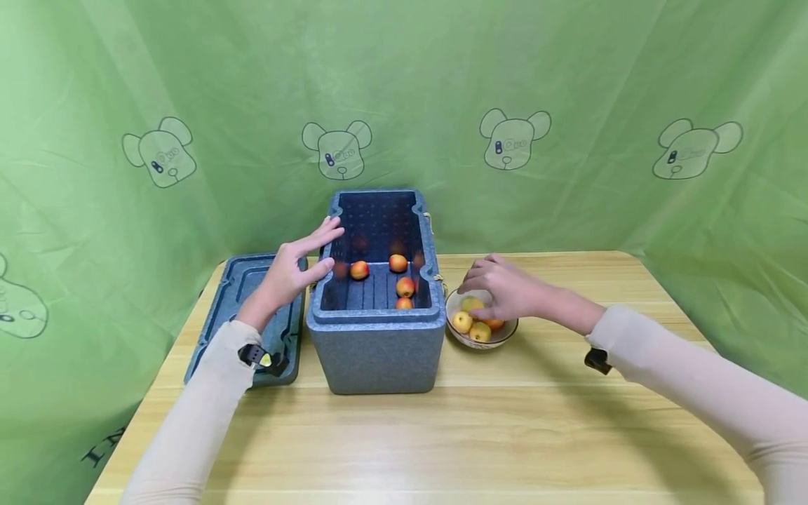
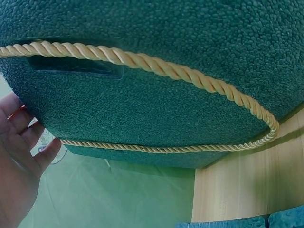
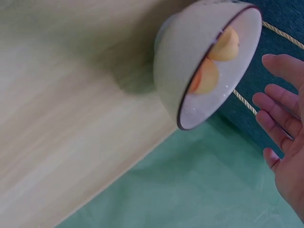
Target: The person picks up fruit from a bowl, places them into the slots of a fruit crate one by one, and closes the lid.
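A deep blue-grey foam box [image 1: 379, 358] stands lidless on the table, with several small red-orange fruits [image 1: 405, 286] on its floor. My left hand [image 1: 292, 270] rests at the box's left rim, fingers spread and thumb apart. To the right of the box is a white bowl [image 1: 489, 344] with a dark rim, holding several small yellow and orange fruits [image 1: 462, 322]. Above this bowl hovers my right hand [image 1: 508, 286], palm down. In the right wrist view its fingers [image 3: 275, 114] are loosely bent and hold nothing, close to the bowl's opening.
The box's blue-grey lid [image 1: 284, 344] lies left of the box, partly beneath my left forearm. A twisted gold rope [image 2: 190, 76] hangs along the box's side. Behind the wooden table [image 1: 391, 449] hangs a green curtain [image 1: 416, 91] printed with bear heads.
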The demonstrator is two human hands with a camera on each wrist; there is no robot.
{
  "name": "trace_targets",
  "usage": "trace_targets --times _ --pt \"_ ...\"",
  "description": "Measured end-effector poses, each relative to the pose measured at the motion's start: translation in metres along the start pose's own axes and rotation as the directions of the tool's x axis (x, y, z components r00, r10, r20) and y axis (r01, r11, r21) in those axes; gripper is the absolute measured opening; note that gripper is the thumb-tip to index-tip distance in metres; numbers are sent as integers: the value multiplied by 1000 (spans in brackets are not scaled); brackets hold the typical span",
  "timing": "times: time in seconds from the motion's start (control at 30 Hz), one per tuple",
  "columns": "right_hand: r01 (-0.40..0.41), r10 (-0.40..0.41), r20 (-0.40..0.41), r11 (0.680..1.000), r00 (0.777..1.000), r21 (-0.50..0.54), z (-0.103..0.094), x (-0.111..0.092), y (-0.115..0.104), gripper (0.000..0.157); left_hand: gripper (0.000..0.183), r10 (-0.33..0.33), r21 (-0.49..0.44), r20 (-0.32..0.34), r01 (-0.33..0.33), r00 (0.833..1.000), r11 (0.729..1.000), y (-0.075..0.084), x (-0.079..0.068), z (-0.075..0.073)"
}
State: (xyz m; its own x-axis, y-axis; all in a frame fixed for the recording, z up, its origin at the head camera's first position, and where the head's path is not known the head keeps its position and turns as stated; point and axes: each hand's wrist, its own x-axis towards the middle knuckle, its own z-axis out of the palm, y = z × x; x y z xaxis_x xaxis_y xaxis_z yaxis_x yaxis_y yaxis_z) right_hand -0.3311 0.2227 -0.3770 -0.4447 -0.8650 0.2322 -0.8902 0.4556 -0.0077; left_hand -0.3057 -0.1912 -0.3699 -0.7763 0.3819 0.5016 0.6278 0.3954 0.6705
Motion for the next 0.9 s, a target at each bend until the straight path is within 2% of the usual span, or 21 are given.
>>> trace_targets --times 0.3,0.57,0.9 --pt "20 -20 17 1000 1000 -12 22 -3 -2 35 54 -5 2 -1 5 1000 1000 1 0 0" --pt "19 -19 57 1000 998 -11 30 -4 -3 37 54 -6 2 1 6 1000 1000 1 0 0" --pt "32 -31 54 999 998 -28 35 -3 -6 31 54 -7 2 -2 7 1000 1000 0 0 1"
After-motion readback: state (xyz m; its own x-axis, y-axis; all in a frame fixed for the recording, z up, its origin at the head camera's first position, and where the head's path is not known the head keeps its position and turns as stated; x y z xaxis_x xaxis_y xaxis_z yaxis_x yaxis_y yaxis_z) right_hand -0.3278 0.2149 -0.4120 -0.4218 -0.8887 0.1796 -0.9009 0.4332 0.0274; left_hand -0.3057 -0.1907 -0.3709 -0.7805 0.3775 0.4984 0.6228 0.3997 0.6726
